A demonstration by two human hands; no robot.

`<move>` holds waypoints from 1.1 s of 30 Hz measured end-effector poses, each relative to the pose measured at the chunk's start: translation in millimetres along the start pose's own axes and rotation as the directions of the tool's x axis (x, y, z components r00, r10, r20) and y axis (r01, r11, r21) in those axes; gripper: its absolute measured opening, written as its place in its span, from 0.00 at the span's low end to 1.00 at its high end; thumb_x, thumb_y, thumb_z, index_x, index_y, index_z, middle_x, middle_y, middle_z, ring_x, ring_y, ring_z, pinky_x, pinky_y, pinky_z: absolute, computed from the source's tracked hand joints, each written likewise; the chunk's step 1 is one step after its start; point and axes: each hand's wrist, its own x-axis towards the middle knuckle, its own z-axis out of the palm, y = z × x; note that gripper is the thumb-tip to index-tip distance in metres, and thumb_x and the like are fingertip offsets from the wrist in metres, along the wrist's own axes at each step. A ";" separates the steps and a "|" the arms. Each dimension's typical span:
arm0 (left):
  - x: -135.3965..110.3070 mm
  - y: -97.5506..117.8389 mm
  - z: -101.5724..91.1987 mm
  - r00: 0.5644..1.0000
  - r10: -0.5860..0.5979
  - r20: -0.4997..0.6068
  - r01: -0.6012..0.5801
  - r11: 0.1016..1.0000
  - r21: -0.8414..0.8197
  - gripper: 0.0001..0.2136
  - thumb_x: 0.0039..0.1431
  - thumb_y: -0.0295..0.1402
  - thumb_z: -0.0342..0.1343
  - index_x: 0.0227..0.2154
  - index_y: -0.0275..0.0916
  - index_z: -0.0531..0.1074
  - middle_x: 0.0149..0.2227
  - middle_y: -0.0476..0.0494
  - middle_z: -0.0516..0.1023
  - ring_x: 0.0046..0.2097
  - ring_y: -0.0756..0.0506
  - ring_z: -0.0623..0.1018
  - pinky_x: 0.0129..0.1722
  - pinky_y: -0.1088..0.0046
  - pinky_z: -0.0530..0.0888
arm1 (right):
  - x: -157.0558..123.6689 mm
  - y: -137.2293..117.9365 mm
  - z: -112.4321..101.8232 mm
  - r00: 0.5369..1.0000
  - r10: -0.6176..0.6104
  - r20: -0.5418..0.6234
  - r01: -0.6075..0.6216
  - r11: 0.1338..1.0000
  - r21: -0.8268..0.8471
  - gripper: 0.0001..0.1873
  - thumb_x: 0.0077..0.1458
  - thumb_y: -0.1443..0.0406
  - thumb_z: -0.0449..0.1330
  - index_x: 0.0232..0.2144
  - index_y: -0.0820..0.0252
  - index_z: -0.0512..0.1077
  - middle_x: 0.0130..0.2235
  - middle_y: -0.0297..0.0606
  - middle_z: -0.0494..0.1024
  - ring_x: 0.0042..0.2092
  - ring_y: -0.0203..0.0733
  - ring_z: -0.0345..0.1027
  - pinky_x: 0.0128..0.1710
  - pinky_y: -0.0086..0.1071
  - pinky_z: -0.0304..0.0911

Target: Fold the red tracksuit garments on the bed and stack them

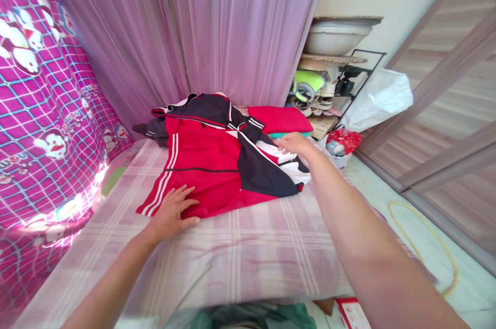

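A red and dark navy jacket (209,158) with white stripes lies spread on a bed covered by a pale plaid sheet (248,251). My left hand (174,210) lies flat and open on the jacket's lower hem, fingers spread. My right hand (292,143) reaches across to the jacket's right side, where a dark sleeve with white stripes lies; its fingers rest on the cloth and look stretched out. Behind the jacket sits a folded red garment (281,118) on a teal one.
A pink cartoon-print cloth (42,127) hangs at the left. Mauve curtains (186,29) hang behind the bed. A rack with shoes and a basin (333,71) stands at the right, with a white plastic bag (382,96), a red bag (343,140) and a yellow hose (422,236) on the tiled floor.
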 end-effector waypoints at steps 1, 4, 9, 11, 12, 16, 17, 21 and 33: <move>-2.2 0.9 1.2 1.000 0.020 -0.017 -0.020 0.999 0.028 0.24 0.52 0.54 0.60 0.47 0.47 0.79 0.64 0.38 0.69 0.66 0.30 0.63 0.65 0.41 0.57 | -12.2 11.4 9.7 0.988 0.092 0.122 -0.086 0.995 -0.055 0.16 0.60 0.58 0.57 0.31 0.62 0.79 0.33 0.42 0.83 0.34 0.42 0.77 0.38 0.32 0.69; -4.8 5.6 2.6 0.998 0.051 -0.046 -0.047 0.996 0.079 0.19 0.57 0.48 0.58 0.47 0.48 0.80 0.64 0.40 0.69 0.66 0.31 0.63 0.66 0.41 0.55 | -50.0 42.6 39.3 0.971 0.151 0.187 -0.107 0.968 -0.228 0.16 0.57 0.54 0.60 0.28 0.59 0.78 0.32 0.43 0.83 0.35 0.46 0.77 0.36 0.33 0.66; 3.6 14.1 4.2 0.995 0.062 -0.074 -0.060 0.998 0.031 0.15 0.63 0.43 0.51 0.42 0.48 0.81 0.59 0.42 0.75 0.64 0.35 0.67 0.66 0.43 0.57 | -86.6 72.8 76.4 0.980 0.197 -0.021 -0.198 0.966 -0.166 0.17 0.53 0.52 0.61 0.33 0.59 0.77 0.36 0.42 0.82 0.40 0.47 0.75 0.36 0.33 0.64; 7.9 16.1 4.4 0.996 0.050 -0.070 -0.050 0.999 -0.003 0.15 0.64 0.43 0.49 0.40 0.47 0.81 0.58 0.42 0.76 0.64 0.36 0.67 0.65 0.44 0.57 | -90.9 78.5 82.7 0.984 0.177 -0.016 -0.178 0.983 -0.040 0.14 0.52 0.55 0.59 0.29 0.59 0.75 0.31 0.38 0.79 0.35 0.44 0.73 0.34 0.32 0.63; 9.5 17.0 3.8 0.997 0.040 -0.063 -0.041 0.999 -0.020 0.16 0.65 0.43 0.47 0.41 0.46 0.80 0.58 0.42 0.76 0.64 0.36 0.67 0.66 0.44 0.57 | -92.0 81.0 83.3 0.988 0.150 -0.030 -0.148 0.988 0.044 0.13 0.53 0.55 0.57 0.28 0.58 0.74 0.29 0.36 0.78 0.34 0.43 0.72 0.34 0.32 0.62; 11.4 23.5 -5.0 0.999 0.030 0.030 -0.027 0.995 -0.094 0.17 0.65 0.41 0.44 0.44 0.44 0.77 0.53 0.41 0.80 0.64 0.39 0.68 0.67 0.47 0.56 | -97.8 94.7 71.5 0.985 0.061 -0.161 -0.004 0.944 0.329 0.17 0.54 0.52 0.51 0.29 0.56 0.70 0.27 0.33 0.74 0.32 0.41 0.68 0.33 0.32 0.62; 10.9 26.8 -8.3 0.997 0.040 0.068 -0.032 0.993 -0.114 0.17 0.66 0.41 0.43 0.43 0.43 0.77 0.50 0.41 0.81 0.62 0.40 0.70 0.67 0.49 0.56 | -100.7 99.1 66.6 0.987 0.043 -0.152 0.010 0.942 0.335 0.18 0.54 0.50 0.51 0.28 0.56 0.70 0.26 0.32 0.73 0.31 0.41 0.67 0.32 0.32 0.61; 9.9 45.2 -21.7 0.976 0.075 0.203 -0.040 0.985 -0.169 0.16 0.65 0.42 0.44 0.35 0.43 0.76 0.44 0.43 0.82 0.56 0.41 0.75 0.67 0.54 0.57 | -116.1 113.1 49.4 0.993 -0.023 0.114 0.006 0.988 0.152 0.21 0.50 0.46 0.56 0.19 0.55 0.67 0.19 0.29 0.66 0.26 0.38 0.61 0.26 0.30 0.54; 105.3 -21.3 -71.4 0.962 -0.257 0.091 0.248 0.963 0.103 0.20 0.61 0.45 0.47 0.46 0.42 0.76 0.48 0.43 0.82 0.49 0.40 0.79 0.52 0.67 0.71 | -28.9 52.9 9.5 0.995 -0.046 -0.090 0.012 0.939 -0.345 0.17 0.60 0.61 0.52 0.36 0.54 0.81 0.40 0.39 0.83 0.42 0.46 0.74 0.36 0.31 0.61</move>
